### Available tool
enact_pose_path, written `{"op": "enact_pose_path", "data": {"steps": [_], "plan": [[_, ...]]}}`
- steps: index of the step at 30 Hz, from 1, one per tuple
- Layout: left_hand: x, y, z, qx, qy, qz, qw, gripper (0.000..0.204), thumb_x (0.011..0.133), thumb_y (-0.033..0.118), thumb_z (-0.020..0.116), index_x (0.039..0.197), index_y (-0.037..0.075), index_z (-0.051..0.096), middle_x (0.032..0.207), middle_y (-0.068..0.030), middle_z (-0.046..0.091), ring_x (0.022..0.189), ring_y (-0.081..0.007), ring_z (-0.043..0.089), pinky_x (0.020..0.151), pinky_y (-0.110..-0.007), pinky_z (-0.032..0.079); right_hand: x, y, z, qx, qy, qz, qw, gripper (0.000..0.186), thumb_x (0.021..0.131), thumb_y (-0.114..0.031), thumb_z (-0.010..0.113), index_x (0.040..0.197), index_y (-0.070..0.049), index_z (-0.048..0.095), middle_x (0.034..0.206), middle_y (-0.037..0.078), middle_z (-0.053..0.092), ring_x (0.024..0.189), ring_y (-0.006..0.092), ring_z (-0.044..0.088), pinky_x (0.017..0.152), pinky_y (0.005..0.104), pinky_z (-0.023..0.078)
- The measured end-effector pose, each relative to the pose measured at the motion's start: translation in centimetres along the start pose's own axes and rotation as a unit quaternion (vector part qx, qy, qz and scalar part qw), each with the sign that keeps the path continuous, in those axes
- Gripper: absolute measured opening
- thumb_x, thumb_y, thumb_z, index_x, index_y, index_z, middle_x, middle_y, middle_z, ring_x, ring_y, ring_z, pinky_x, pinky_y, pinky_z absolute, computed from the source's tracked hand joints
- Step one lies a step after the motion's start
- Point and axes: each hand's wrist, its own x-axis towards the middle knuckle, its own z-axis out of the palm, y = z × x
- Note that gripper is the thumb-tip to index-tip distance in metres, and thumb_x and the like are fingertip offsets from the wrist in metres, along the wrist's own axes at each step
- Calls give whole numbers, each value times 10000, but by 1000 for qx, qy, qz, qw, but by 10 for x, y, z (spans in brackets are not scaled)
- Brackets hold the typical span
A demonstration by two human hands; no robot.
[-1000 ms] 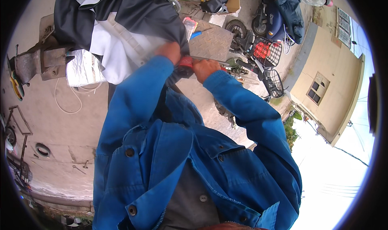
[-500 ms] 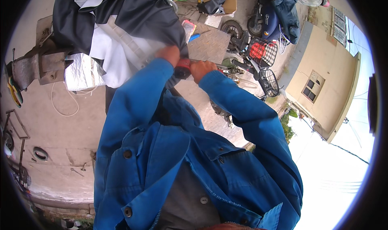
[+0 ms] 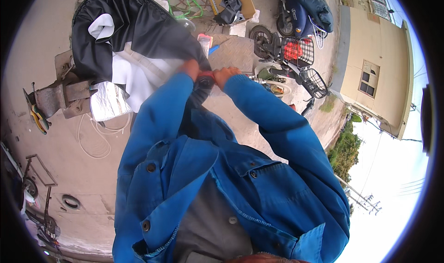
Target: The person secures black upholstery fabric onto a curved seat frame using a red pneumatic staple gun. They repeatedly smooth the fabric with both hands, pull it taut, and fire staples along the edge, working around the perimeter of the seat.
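Crowding in close, the hands worked just above the middle of the view, and there, right between them, sat the red-and-black object (image 3: 206,80)! The left hand (image 3: 189,70) came in at its ten o'clock, blurred, against the lower edge of the sheet; whether those fingers pinched anything, nobody could tell. Over at three o'clock, the right hand (image 3: 225,76) was curled, knuckles up, tight beside the object, its exact grip hidden from view. Both arms reached in from the six o'clock side in a blue jacket (image 3: 155,110).

And what a spread at ten o'clock from the hands: the big sheet (image 3: 152,29), black on one face, white on the other, heaped in folds! Just below nine o'clock lay a silvery-white packet (image 3: 110,102), with a metal vise (image 3: 58,99) beyond it and yellow-handled pliers (image 3: 38,118) out past that. A pale cord (image 3: 107,147) looped on the ground at eight. Up at twelve, a blue-handled tool (image 3: 213,49) showed beside a metal plate (image 3: 235,50); at one o'clock, an open cardboard box (image 3: 247,3) stood stuffed with black material. Toward half past two, a black wire basket (image 3: 303,52) carried something red.
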Motion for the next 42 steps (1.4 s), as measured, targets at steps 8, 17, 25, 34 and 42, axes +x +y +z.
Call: {"op": "enact_pose_path", "data": {"steps": [8, 17, 25, 34, 42], "plan": [[2, -8, 4, 5, 32, 8, 999, 510, 890, 346, 812, 1134, -86, 694, 1197, -332, 692, 1147, -482, 663, 1012, -509, 529, -34, 88, 76, 166, 125, 127, 970, 778, 883, -167, 760, 1573, -105, 406, 1329, 222, 646, 1152, 429, 680, 954, 531, 557], [-25, 17, -31, -19, -26, -37, 999, 769, 755, 423, 927, 1192, -155, 668, 1224, -323, 703, 1156, -406, 690, 1017, -434, 523, 50, 100, 209, 223, 330, 186, 898, 625, 970, -93, 579, 1579, -100, 440, 1235, 180, 660, 1152, 369, 653, 968, 493, 534], [-25, 21, -43, 108, -81, -60, 989, 751, 662, 385, 980, 1111, -153, 713, 1105, -297, 749, 1091, -393, 723, 983, -412, 537, 58, 75, 225, 249, 371, 230, 864, 914, 800, -233, 875, 1602, -166, 443, 1245, 134, 598, 1187, 352, 581, 1005, 471, 511], [-55, 73, -48, -16, -99, -210, 973, 816, 730, 367, 955, 1164, -208, 573, 996, -163, 689, 916, -203, 665, 806, -366, 552, -42, -68, 207, 779, 219, 99, 579, 912, 869, -421, 844, 1584, -48, 419, 1374, 256, 619, 1215, 415, 651, 1034, 448, 539], [-73, 14, -9, -384, -55, -205, 899, 246, 954, 38, 729, 1158, -83, 662, 1055, -180, 737, 904, -291, 758, 810, -385, 628, -17, -149, 207, 838, 298, 114, 444, 763, 971, -327, 732, 1566, 23, 406, 1447, 323, 576, 1327, 460, 581, 1113, 471, 468]]}}
